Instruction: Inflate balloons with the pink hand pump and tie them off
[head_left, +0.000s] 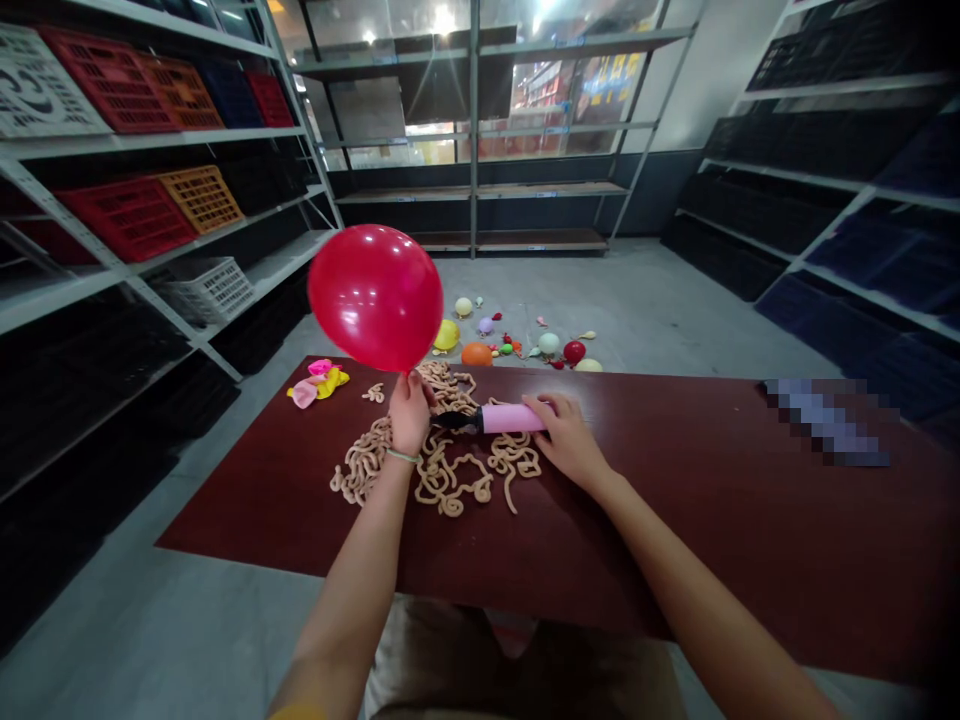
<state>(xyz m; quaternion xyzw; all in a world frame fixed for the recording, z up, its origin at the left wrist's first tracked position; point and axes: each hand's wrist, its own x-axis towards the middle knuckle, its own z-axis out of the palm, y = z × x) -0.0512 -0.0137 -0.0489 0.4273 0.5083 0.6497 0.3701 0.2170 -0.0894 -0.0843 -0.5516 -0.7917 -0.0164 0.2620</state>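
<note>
A large, inflated red balloon rises above my left hand, whose closed fingers pinch its neck. A hand pump with a pink barrel and a black nozzle end lies crosswise, low over the table. My right hand is closed on the barrel's right end. The black end reaches close to my left hand; whether it touches the balloon's neck cannot be made out. Around and beneath the pump lie tangled beige cords, looking like long thin uninflated balloons. Uninflated pink and yellow balloons sit at the table's left.
The dark red table spans the front. At its right lies a blurred-out item. Beyond the far edge, several balloons are scattered on the grey floor. Shelves with crates stand left; a metal rack stands at the back.
</note>
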